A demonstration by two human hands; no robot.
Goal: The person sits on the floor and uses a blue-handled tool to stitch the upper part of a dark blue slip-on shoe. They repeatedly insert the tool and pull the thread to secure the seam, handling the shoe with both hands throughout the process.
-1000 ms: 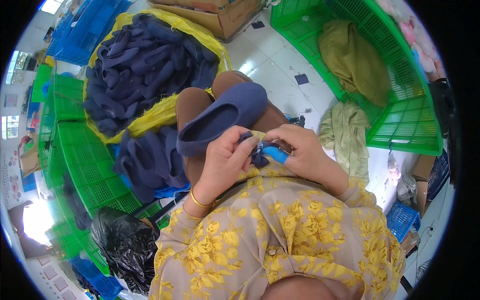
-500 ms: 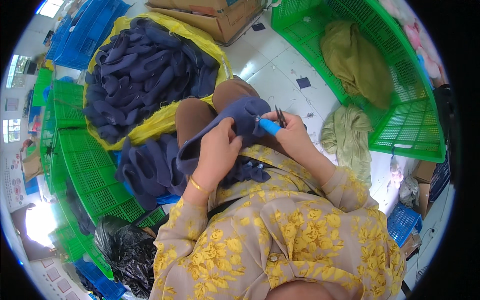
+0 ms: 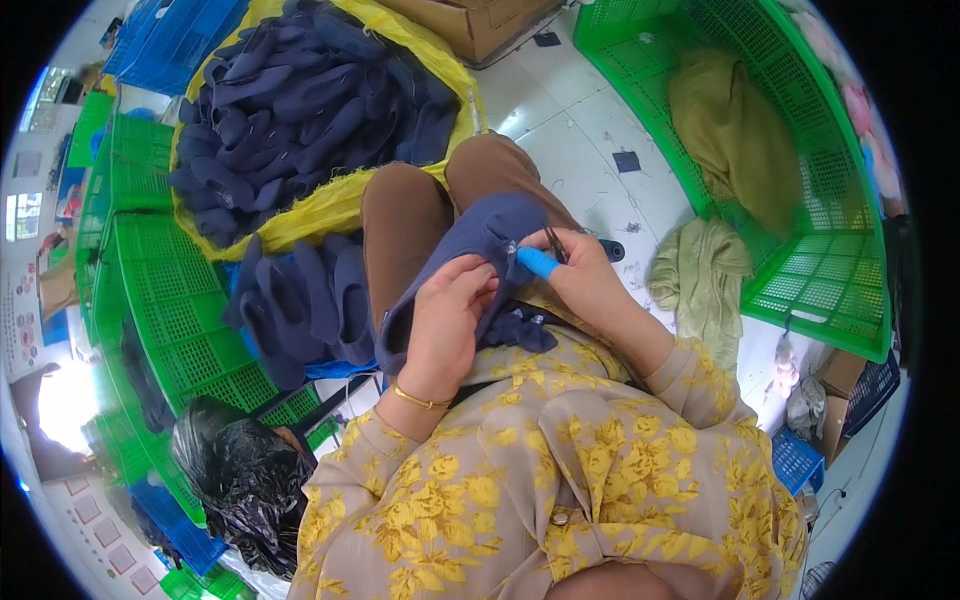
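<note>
Across my lap lies a navy, slipper-shaped fabric piece [image 3: 470,240], its opening toward me and its toe pointing away. My left hand [image 3: 450,315] is closed on its near side. At the toe, where a small pale tuft shows, my right hand [image 3: 585,280] pinches the fabric with thumb and fingertips. A blue cover [image 3: 537,262] wraps one digit of that hand. Dark, thin-bladed thread snips [image 3: 556,245] stick up out of the same hand, partly hidden by the fingers. Below the piece, a bunched navy scrap [image 3: 522,330] rests on my lap.
A yellow sack [image 3: 330,208] full of navy slippers [image 3: 300,110] stands ahead on the left. More slippers [image 3: 300,300] lie in a row beside my knee. A large green crate [image 3: 830,320] with olive cloth [image 3: 735,130] stands right. A black plastic bag [image 3: 245,480] sits at my left.
My left hand has shifted slightly to the right and down along the slipper. The view has moved a little; a dark handle end now shows beyond my right hand.
</note>
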